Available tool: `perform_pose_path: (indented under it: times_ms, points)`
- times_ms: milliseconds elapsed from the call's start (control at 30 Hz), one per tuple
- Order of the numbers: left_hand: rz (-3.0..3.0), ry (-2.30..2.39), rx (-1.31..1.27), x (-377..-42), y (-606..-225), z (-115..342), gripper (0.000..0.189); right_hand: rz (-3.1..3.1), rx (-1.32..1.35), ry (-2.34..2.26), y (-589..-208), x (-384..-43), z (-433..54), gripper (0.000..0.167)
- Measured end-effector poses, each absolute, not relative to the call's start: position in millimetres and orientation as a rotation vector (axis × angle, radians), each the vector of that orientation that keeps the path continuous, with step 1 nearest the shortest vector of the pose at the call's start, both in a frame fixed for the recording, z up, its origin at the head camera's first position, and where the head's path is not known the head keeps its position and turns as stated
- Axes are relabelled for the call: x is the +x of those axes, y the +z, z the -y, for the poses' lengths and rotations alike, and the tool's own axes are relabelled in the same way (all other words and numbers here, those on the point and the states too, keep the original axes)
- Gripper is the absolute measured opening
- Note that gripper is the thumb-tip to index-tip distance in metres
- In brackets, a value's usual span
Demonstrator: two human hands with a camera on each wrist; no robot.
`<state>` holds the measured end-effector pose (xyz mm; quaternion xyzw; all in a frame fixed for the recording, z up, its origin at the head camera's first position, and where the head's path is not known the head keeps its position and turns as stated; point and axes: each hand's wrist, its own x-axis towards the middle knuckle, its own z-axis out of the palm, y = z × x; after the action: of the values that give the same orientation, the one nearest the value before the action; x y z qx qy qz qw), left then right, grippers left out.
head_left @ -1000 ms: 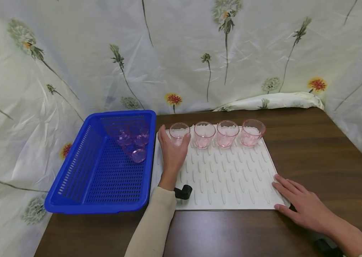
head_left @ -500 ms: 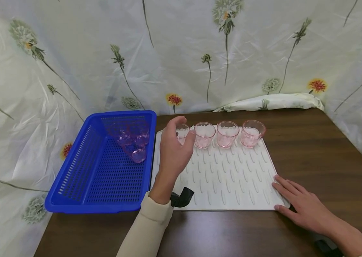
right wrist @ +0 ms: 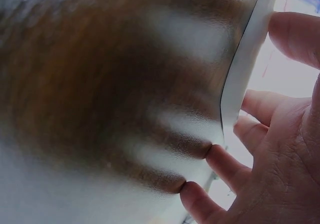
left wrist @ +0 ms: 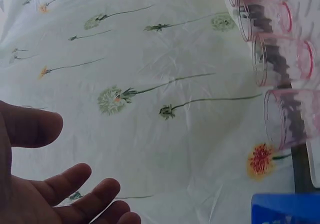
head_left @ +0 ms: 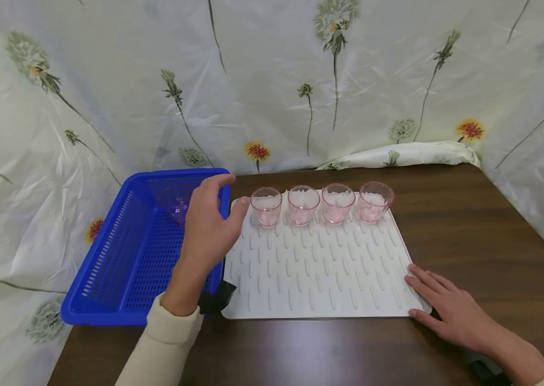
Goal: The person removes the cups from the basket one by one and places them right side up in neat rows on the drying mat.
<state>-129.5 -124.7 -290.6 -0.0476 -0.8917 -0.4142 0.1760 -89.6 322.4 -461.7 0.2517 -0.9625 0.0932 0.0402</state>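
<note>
Four pink-tinted glass tumblers [head_left: 266, 210] upright in a row along the far edge of a white ridged mat [head_left: 310, 268], centre of the head view; rims close together, the middle pair too near each other to tell whether they touch. The lined-up order looks deliberate, probably to leave the mat's nearer part for use; the raised ridges likely let air pass under the bases. Blue perforated basket [head_left: 103, 317] at left of frame, its right side just beside the mat, a placement that seems chosen to keep reach short. Pink glassware [head_left: 173, 201] inside it, upper part of the basket, partly hidden by the left hand [head_left: 209, 230]; count cannot be told. That hand hangs over the basket's right side, grip wide, thumb well apart from fingers, nothing between them, as the left wrist view confirms. Right hand [head_left: 460, 308] at lower right: grip loose and spread, holding nothing, fingertips and thumb resting at the mat's near right corner, plausibly to steady it against sliding on the brown wood-grain surface [head_left: 450, 214]. Dandelion-print cloth [head_left: 272, 96] behind, bunched into a fold at the surface's back edge, upper right.
</note>
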Motion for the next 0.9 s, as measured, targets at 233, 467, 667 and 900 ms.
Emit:
perform_pose_path:
  times_ms: [233,467,667,900]
  points:
    - [2.586,-0.965,-0.187,-121,-289,182,0.041,2.921,0.781,0.287,-460,-89,-321,0.071]
    - [2.565,-0.720,-0.352,-129,-291,234,0.040,2.958,0.769,0.280,-458,-90,-321,0.071]
    - [2.756,-0.708,-0.381,-130,-293,261,0.039,2.943,0.773,0.285,-458,-91,-320,0.069]
    - [3.042,-0.679,-0.497,-139,-314,272,0.038,2.913,0.778,0.278,-462,-90,-322,0.069]
